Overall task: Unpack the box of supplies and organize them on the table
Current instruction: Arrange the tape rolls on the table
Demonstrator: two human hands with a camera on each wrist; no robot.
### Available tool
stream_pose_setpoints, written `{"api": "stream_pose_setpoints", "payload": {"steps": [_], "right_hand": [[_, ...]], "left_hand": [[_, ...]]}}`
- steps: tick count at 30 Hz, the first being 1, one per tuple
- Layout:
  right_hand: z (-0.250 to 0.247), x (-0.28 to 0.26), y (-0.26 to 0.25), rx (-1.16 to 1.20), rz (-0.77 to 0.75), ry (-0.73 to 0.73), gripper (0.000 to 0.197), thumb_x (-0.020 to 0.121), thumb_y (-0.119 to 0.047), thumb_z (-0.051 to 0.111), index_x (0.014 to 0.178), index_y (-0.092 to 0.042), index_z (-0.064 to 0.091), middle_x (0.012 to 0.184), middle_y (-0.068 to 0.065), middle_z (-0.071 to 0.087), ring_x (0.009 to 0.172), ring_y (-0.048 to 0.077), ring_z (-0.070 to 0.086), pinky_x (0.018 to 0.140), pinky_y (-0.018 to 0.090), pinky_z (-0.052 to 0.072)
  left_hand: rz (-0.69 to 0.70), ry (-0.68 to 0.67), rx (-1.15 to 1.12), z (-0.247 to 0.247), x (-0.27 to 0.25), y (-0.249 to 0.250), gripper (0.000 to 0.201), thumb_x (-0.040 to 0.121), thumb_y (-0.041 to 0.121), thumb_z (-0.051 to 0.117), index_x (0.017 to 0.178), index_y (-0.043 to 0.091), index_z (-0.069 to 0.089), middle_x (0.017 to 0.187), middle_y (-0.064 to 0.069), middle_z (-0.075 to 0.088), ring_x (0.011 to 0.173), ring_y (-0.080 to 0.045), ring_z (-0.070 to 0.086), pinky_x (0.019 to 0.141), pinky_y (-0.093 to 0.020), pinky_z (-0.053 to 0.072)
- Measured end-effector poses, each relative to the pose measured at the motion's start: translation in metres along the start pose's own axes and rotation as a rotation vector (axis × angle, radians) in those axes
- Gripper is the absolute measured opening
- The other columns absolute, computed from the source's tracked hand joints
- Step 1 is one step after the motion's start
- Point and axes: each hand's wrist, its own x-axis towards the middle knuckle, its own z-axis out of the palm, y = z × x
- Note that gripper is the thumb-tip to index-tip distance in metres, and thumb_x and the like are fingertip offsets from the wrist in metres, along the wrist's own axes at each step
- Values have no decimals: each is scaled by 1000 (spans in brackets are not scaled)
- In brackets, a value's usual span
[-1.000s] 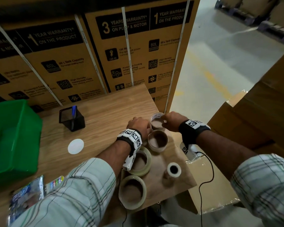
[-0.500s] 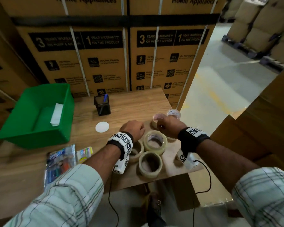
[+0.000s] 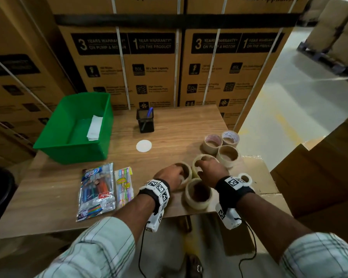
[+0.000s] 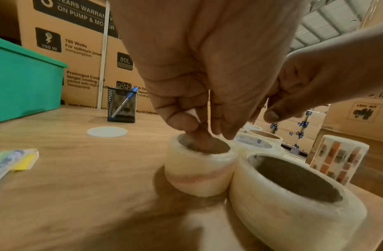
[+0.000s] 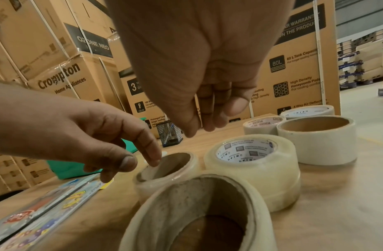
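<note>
A clear tape roll [image 4: 199, 171] lies flat near the desk's [image 3: 169, 127] front right edge, touching a nearer roll [image 4: 293, 200]. The left grip [image 3: 169, 175] sets a forefinger [image 5: 150, 156] on its core rim (thumb [image 5: 126, 163] clear of the wall). The right grip [image 3: 211, 169] hangs slack above a printed-core roll [image 5: 250, 163], holding nothing.

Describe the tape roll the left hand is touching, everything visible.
The tape roll is pale, glossy clear tape on a brownish core. It lies flat, hole up, on the wooden table. One of the fingers of the left hand dips into the core at the rim; the thumb is off it. Its side seems to touch the bigger roll beside it.
</note>
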Motion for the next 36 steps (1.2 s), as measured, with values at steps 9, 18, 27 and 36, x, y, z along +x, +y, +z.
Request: {"api": "stream_pose_setpoints", "payload": {"steps": [9, 18, 27, 36], "right_hand": [[11, 19, 22, 13, -3, -30, 36, 89, -28, 55, 124, -19, 56, 123, 10, 56, 113, 30, 53, 89, 40, 49], [1, 34, 29, -20, 25, -135, 31, 88, -28, 53, 117, -19, 63, 120, 7, 64, 108, 28, 61, 86, 33, 49], [7, 60, 14, -11, 157, -273, 64, 76, -66, 61, 106, -10, 63, 110, 13, 66, 102, 31, 62, 84, 34, 50], [-15, 74, 6, -58, 114, -332, 50, 77, -42, 71, 116, -13, 58, 120, 7, 62, 108, 27, 62, 85, 35, 53]], "left_hand": [[-62, -72, 60, 22, 10, -11, 24, 88, 20, 54, 111, 19, 62, 117, -9, 65, 107, -30, 61, 92, -37, 50], [-55, 142, 50, -10, 30, -13, 22, 90, 24, 52, 108, 19, 63, 117, -6, 65, 104, -29, 61, 88, -37, 51], [-119, 231, 73, -20, 41, -17, 20, 92, 24, 52, 110, 17, 59, 119, -6, 61, 109, -28, 58, 89, -37, 48], [-202, 228, 70, -29, 43, -18, 21, 91, 20, 53, 110, 17, 61, 119, -6, 62, 109, -27, 59, 88, -36, 48]]}}
